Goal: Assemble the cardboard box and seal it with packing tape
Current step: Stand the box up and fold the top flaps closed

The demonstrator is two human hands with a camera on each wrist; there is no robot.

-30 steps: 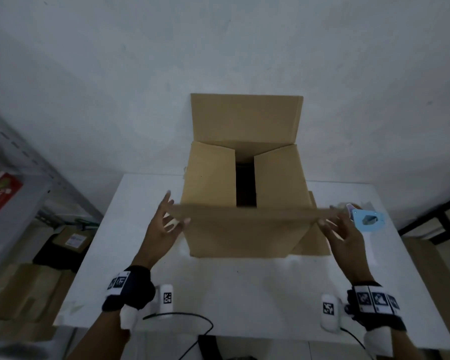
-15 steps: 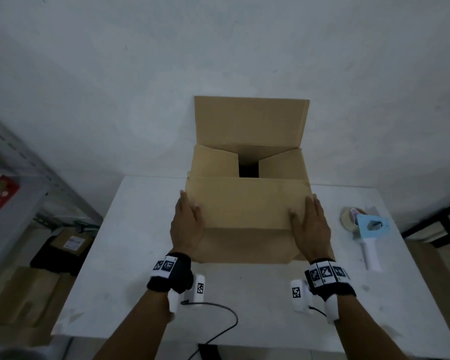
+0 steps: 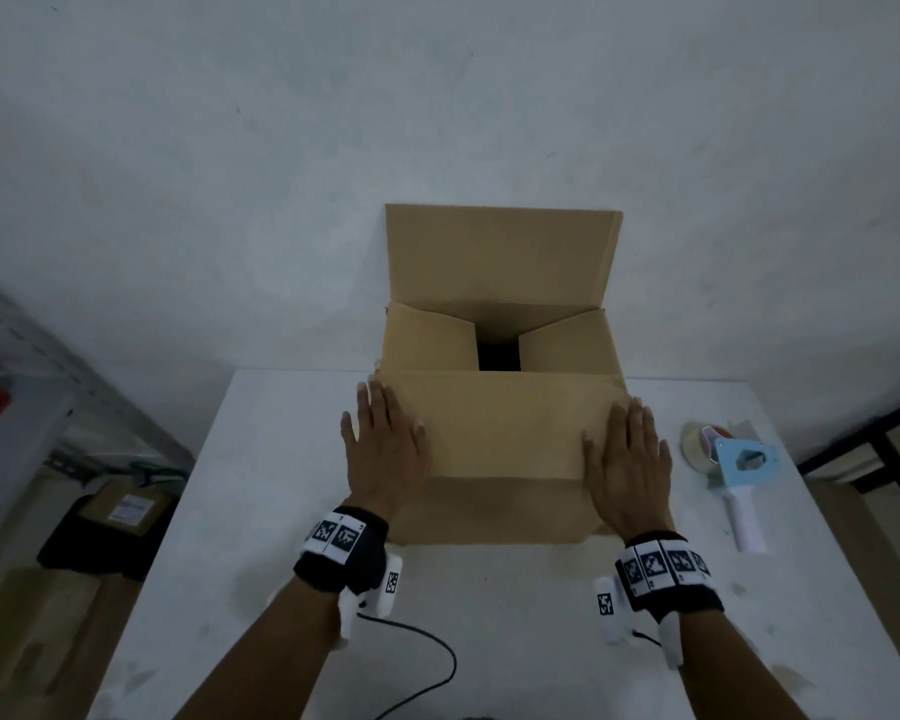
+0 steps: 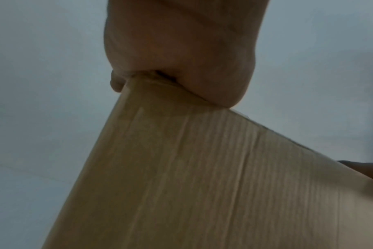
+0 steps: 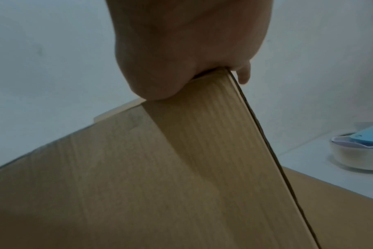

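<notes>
Box (image 3: 500, 433) flap, both hands flat (palms down)

A white table (image 3: 261, 511) carries everything here. The cardboard box (image 3: 494, 511) stands on it, its near face right under the fingers of both hands. Just outward of the right hand's little finger lies the tape dispenser (image 3: 739, 470) — pale blue body, white handle, tape roll at its far end — apart from the box. Behind the wrists, on the near side of the fingers, a black cable (image 3: 422, 646) curls across the tabletop.
</notes>
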